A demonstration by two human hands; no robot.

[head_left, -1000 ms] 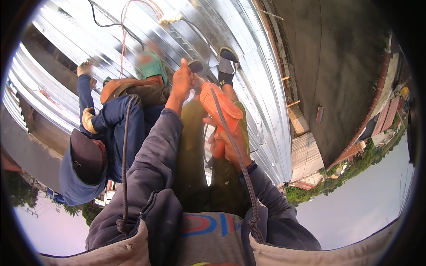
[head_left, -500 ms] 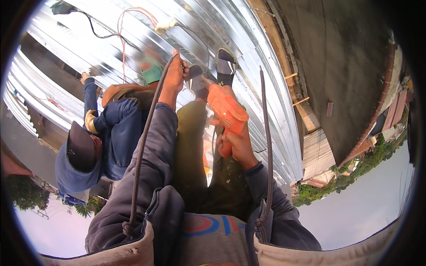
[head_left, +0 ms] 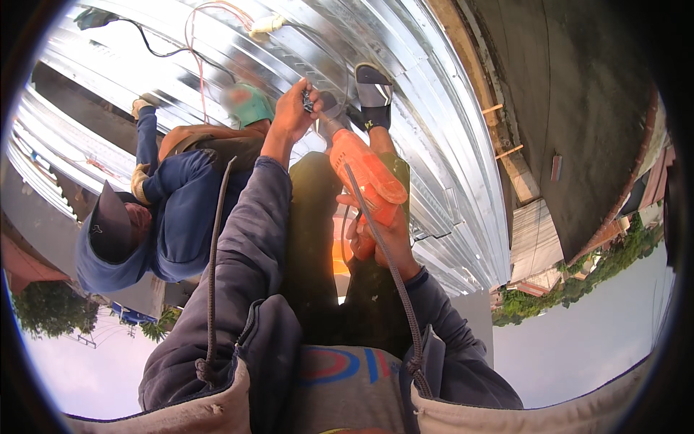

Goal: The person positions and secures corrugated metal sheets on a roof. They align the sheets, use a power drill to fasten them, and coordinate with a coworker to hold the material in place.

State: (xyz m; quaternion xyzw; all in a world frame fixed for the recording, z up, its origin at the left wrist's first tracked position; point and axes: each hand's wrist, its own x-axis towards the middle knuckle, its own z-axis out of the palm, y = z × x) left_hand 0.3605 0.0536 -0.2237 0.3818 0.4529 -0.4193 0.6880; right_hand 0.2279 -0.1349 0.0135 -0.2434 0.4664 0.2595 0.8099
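Observation:
My right hand [head_left: 387, 237] grips the handle of an orange power drill [head_left: 367, 172], its nose pointing away from me between my knees. My left hand [head_left: 293, 112] is raised just left of the drill's nose, fingers curled around small shiny metal pieces [head_left: 309, 101] that look like screws; their exact shape is too small to tell. Beneath both hands lies ribbed silvery metal roofing [head_left: 441, 170]. The sandalled foot [head_left: 374, 94] of my right leg rests on it beyond the drill.
A co-worker in a blue hooded top and cap [head_left: 123, 235] crouches on my left. Near them sits a green object [head_left: 249, 108]. Cables [head_left: 155, 50] and a pale connector [head_left: 267, 27] lie across the sheets. A wooden beam [head_left: 517, 173] runs along the roof's right edge, above lower ground.
My left hand has turned and come closer to the drill's nose, so the metal pieces in its fingers now show. The drill has tilted slightly, still in my right hand. The view has shifted slightly.

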